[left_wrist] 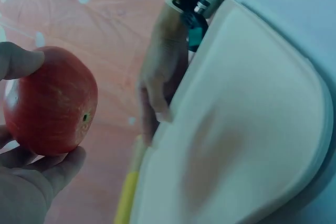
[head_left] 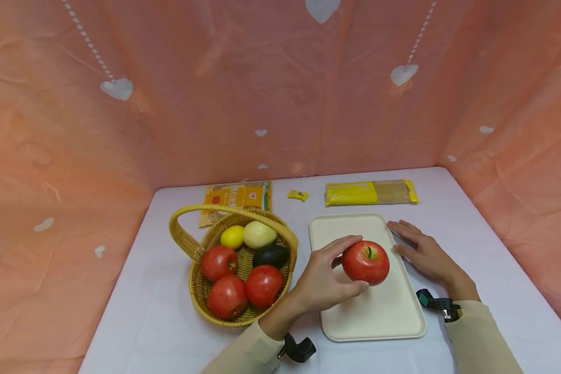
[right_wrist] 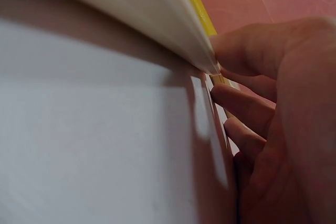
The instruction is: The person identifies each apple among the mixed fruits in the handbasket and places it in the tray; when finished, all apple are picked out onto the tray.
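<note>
My left hand grips a red apple between thumb and fingers, raised over a cream rectangular tray. The left wrist view also shows this apple, clear of the tray's surface, with a shadow lying on the tray. Along the tray's right edge rests my right hand, fingers extended and pointing away from me. Seen from the right wrist, the thumb touches the tray's rim and the other fingers lie beside it.
Left of the tray stands a yellow woven basket holding several red apples, a lemon, a pale green fruit and a dark oval fruit. Behind lie an orange food bag, a small yellow packet and a long yellow noodle pack.
</note>
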The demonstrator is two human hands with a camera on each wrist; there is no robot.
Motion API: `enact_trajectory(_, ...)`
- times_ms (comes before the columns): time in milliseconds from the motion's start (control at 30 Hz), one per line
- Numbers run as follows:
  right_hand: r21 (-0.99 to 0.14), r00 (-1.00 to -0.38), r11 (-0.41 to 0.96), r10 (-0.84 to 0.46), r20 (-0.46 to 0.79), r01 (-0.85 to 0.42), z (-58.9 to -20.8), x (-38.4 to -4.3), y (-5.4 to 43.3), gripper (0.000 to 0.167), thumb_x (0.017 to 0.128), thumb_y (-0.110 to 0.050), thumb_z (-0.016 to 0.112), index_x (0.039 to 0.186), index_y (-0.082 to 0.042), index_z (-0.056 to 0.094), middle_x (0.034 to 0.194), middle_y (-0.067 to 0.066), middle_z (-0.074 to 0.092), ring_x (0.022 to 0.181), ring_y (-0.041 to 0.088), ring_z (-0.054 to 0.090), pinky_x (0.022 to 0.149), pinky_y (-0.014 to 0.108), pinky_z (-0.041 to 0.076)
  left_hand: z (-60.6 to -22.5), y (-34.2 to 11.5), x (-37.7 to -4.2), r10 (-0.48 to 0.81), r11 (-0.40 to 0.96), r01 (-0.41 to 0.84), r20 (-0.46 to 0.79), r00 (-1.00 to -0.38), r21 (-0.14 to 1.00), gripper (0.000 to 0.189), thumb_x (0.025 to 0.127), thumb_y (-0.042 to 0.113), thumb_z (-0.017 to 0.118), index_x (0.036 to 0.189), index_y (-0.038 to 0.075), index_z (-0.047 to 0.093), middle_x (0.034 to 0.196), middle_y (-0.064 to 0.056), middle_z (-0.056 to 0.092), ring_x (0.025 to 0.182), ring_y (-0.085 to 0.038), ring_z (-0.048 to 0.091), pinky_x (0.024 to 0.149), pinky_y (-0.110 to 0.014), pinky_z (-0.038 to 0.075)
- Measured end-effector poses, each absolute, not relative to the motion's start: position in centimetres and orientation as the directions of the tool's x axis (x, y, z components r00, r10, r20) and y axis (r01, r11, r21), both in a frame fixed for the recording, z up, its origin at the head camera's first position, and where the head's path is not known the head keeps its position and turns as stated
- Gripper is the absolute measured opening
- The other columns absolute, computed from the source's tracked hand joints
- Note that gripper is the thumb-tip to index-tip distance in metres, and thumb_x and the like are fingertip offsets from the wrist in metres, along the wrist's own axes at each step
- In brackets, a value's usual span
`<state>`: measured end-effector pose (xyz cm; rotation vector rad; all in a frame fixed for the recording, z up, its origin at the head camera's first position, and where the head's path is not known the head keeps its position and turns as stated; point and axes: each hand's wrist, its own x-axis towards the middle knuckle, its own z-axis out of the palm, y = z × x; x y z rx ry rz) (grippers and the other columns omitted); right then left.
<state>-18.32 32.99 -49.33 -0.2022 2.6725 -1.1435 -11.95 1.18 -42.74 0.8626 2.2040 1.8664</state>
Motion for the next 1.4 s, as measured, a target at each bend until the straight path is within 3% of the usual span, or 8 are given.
enact_trajectory(300,-0.722,-0.964,0.688,-0.232,-0.128,-0.07,-49.1,-18.7,33.0,0.071,0.108,-0.031,0.069,0.171,-0.02,0.04,0.18,0.021,0.028,0.168,0.05,0.013,0.118,0.088,0.022,-44.7,3.5,-14.0,0.426,0.172,0.347,0.248,-0.87,0.922,0.077,0.087,0.007,0.089,0.157,0.01,0.057,0.156,-0.006,0.063,0.137,-0.013,0.063,0.112,-0.023,0.053)
enact_trajectory(633,-0.727,-0.963,0.682,-0.243,-0.12,-0.081,-49.1,-18.8,33.1,0.07,0.108,-0.028,0.069,0.171,-0.018,0.041,0.179,0.022,0.028,0.167,0.051,0.013,0.12,0.087,0.021,-47.1,5.9,-16.0,0.329,0.264,0.217,0.123,-0.936,0.94,0.076,0.086,0.008,0.092,0.155,0.011,0.06,0.15,-0.004,0.068,0.132,-0.014,0.065,0.113,-0.026,0.053)
enact_trajectory(1400,-0.741,-0.965,0.667,-0.237,-0.116,-0.075,-49.3,-18.5,33.0,0.068,0.107,-0.019,0.07,0.169,-0.016,0.044,0.178,0.023,0.029,0.167,0.051,0.013,0.121,0.087,0.018,-48.9,8.0,-17.5,0.365,0.436,0.278,0.114,-0.924,0.856,0.079,0.089,0.017,0.093,0.158,0.017,0.054,0.153,0.0,0.066,0.137,-0.016,0.063,0.122,-0.032,0.048)
